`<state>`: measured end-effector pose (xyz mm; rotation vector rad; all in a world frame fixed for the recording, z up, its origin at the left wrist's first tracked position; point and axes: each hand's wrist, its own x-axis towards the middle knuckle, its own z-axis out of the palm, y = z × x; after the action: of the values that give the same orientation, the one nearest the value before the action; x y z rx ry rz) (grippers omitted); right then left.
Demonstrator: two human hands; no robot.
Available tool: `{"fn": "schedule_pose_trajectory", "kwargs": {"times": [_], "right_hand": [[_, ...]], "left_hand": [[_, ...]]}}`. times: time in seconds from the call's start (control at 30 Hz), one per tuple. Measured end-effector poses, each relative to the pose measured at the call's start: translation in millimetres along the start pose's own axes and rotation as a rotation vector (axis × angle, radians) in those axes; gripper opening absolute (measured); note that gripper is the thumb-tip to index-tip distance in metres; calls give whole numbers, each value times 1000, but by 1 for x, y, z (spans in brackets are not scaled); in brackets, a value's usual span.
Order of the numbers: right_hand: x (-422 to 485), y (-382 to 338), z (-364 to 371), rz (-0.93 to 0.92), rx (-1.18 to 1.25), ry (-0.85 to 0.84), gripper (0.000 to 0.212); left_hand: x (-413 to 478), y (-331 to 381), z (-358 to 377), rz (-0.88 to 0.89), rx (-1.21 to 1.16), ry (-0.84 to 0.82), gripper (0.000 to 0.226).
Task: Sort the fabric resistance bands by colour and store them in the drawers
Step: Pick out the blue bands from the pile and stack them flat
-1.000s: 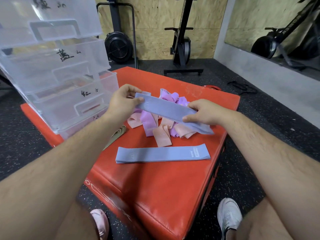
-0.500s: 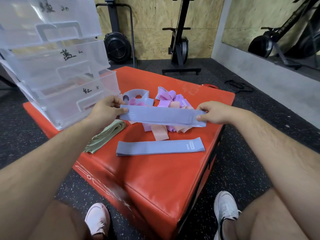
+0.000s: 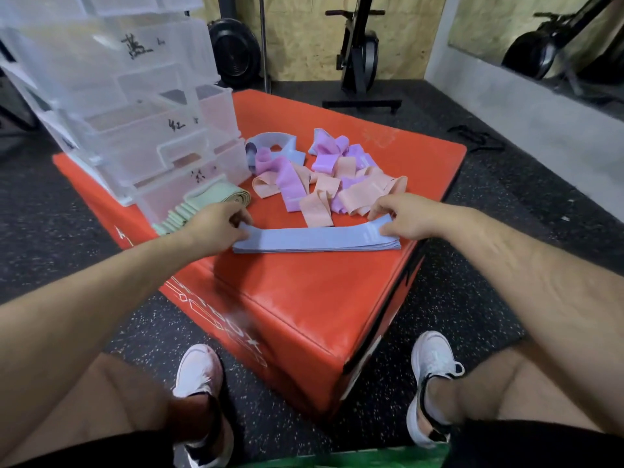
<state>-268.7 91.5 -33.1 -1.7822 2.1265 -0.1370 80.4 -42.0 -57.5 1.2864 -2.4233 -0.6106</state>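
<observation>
Two blue bands [image 3: 314,238] lie stacked flat near the front of the red box [image 3: 304,298]. My left hand [image 3: 216,228] pinches the stack's left end and my right hand [image 3: 408,217] pinches its right end. Behind them sits a loose pile of pink bands [image 3: 358,194] and purple bands [image 3: 290,179], with another blue band [image 3: 273,143] at the pile's back left. Folded green bands [image 3: 199,206] lie in front of the clear drawer unit [image 3: 135,106] on the box's left side.
The drawer unit's drawers carry handwritten labels and the lower ones stand partly pulled out. Exercise machines [image 3: 358,52] stand by the wooden back wall. A mirror wall [image 3: 540,38] runs along the right. My white shoes [image 3: 199,376] rest on the dark speckled floor by the box.
Both hands lowered the blue band they held stretched in the air onto the blue band lying on the box. The two now form one stack.
</observation>
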Motion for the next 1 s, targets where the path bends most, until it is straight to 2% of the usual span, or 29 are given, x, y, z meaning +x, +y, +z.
{"fn": "schedule_pose_trajectory", "kwargs": {"times": [0.13,0.27,0.37,0.5,0.77,1.0], "right_hand": [[-2,-4,4,14,-41,-22,32],[-1,-6,5,-17,-130,-24,34],[-5,-7,3,-79,-49,-59,45],[-12,-7,2,-111,-22,-96,60],[-11,-9,5,-142,-156,-61,55],[-10,-13,4,-137,-82,-45,52]], "left_hand": [[2,-5,4,71,86,-11,16],[2,-6,9,232,153,7,16],[-1,0,7,315,122,-66,30],[-1,-1,10,293,86,-213,44],[3,2,9,329,119,-247,43],[4,10,5,342,152,-231,54]]}}
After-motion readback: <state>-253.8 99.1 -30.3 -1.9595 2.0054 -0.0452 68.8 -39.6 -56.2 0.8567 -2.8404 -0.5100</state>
